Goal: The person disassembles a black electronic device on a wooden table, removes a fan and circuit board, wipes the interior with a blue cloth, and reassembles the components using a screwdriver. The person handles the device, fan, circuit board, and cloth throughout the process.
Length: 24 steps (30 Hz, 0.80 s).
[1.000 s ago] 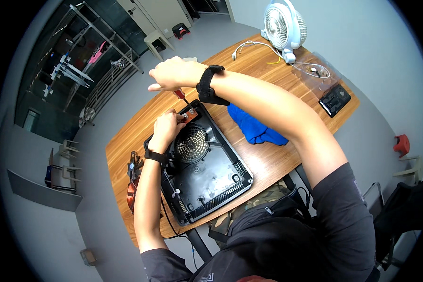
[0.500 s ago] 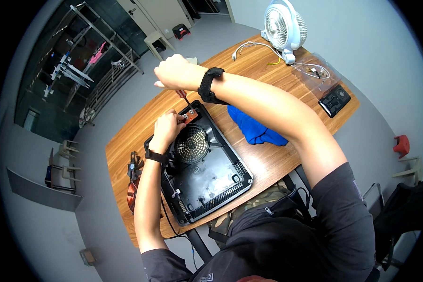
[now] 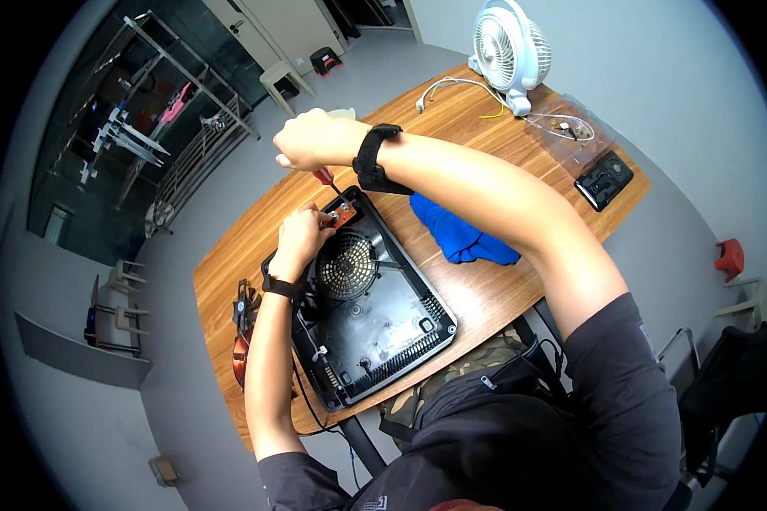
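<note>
My right hand (image 3: pixel 302 140) is closed on a red-handled screwdriver (image 3: pixel 324 177), its shaft angled down to a small orange circuit board (image 3: pixel 344 213) inside the top end of a black plastic housing (image 3: pixel 366 332). The fingertips of my left hand (image 3: pixel 305 232) pinch at the board's left part; what lies under them is partly hidden. A round vent grille (image 3: pixel 347 266) sits in the housing below the board, with thin wires along its left side. A crumpled blue cloth (image 3: pixel 469 238) lies right of the housing, under my right forearm.
On the wooden table (image 3: pixel 230 255) are a white fan (image 3: pixel 507 51), white cable (image 3: pixel 439 85), clear bag (image 3: pixel 558 136) with small parts, black case (image 3: pixel 603 179), and dark and copper-coloured parts (image 3: pixel 243 341) by my left forearm. Stools (image 3: pixel 277 77) and metal racks (image 3: pixel 170 68) stand beyond.
My right hand has shifted slightly, rising and then coming back down over the screwdriver, its fingers a little differently curled. My left hand stays at the board. The whole view has moved very slightly.
</note>
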Motion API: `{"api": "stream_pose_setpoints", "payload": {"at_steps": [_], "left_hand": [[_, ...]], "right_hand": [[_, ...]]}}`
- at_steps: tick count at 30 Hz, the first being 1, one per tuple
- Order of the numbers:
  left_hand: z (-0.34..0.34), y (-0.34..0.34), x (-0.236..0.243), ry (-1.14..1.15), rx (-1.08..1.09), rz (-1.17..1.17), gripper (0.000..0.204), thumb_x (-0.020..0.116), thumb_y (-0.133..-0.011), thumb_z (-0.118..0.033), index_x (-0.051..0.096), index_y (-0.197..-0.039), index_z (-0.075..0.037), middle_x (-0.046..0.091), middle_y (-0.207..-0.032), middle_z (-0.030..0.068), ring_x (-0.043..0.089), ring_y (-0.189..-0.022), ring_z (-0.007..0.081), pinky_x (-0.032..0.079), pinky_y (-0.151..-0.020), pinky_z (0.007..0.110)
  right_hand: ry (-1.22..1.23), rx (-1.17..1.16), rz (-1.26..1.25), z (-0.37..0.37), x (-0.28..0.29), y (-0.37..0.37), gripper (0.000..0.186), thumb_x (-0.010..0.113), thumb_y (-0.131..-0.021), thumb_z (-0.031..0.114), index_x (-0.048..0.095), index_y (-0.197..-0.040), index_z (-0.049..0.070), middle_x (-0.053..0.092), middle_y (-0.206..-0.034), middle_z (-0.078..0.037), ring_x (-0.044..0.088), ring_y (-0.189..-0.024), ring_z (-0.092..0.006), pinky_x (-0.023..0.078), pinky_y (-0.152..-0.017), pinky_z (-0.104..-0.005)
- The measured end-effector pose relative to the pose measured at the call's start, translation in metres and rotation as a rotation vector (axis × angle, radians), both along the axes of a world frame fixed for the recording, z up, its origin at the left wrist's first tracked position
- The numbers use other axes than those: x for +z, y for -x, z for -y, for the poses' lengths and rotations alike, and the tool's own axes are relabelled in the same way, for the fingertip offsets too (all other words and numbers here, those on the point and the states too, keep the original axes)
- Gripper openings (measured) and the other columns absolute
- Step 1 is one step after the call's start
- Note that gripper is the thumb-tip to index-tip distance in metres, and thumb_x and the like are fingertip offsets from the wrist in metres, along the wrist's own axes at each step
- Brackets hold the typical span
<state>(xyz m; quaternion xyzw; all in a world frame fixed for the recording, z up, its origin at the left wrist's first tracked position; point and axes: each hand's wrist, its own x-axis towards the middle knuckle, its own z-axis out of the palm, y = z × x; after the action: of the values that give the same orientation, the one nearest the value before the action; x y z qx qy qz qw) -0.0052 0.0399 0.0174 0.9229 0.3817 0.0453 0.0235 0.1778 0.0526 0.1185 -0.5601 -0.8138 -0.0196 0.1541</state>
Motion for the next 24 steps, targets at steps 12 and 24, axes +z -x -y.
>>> {"api": "stream_pose_setpoints", "payload": {"at_steps": [12,24], "left_hand": [[-0.002,0.001,-0.003,-0.020,-0.014,-0.002,0.026,0.082,-0.076,-0.019,0.079,-0.099,-0.008,0.068,-0.096,0.0110,0.069,-0.089,0.0328,0.056,-0.080,0.044],[-0.001,-0.001,-0.003,-0.033,-0.013,0.021,0.026,0.082,-0.075,-0.019,0.079,-0.098,-0.008,0.069,-0.096,0.0111,0.069,-0.090,0.0328,0.056,-0.081,0.043]], "right_hand": [[0.121,0.070,-0.039,0.012,0.010,-0.013,0.039,0.072,-0.082,0.023,0.063,-0.109,-0.004,0.069,-0.105,-0.022,0.070,-0.097,-0.0370,0.058,-0.081,-0.0450],[0.259,0.112,-0.065,-0.011,0.002,-0.002,0.031,0.066,-0.089,0.019,0.064,-0.107,-0.006,0.071,-0.102,-0.024,0.070,-0.103,-0.0333,0.056,-0.087,-0.0432]]}}
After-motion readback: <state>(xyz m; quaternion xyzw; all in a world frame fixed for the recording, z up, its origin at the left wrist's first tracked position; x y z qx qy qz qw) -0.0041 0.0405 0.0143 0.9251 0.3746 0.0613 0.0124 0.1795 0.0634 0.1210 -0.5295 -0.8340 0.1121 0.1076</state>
